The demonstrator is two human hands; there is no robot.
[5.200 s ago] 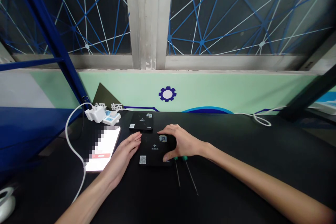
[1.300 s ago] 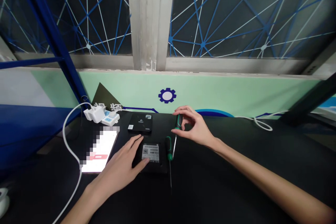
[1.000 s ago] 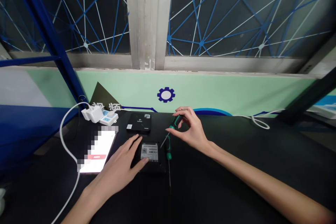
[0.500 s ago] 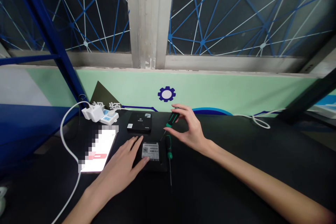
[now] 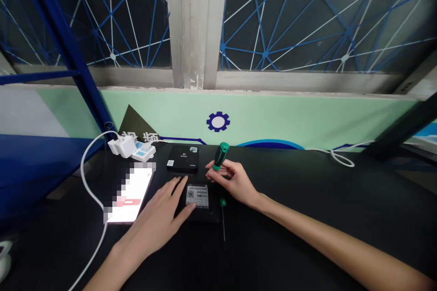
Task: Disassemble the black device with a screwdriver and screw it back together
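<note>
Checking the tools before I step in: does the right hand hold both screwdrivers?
No, the right hand holds one screwdriver; the other screwdriver lies on the table beside the black box.

Left hand [image 5: 153, 223] flat on flipped black box [image 5: 201, 214], label up. Right hand [image 5: 235, 182] pinches green-handled screwdriver [image 5: 221, 155] upright at box's 1 o'clock. Second screwdriver [image 5: 222, 223] lies at 3 o'clock, second black box [image 5: 182, 158] at 11.
</note>
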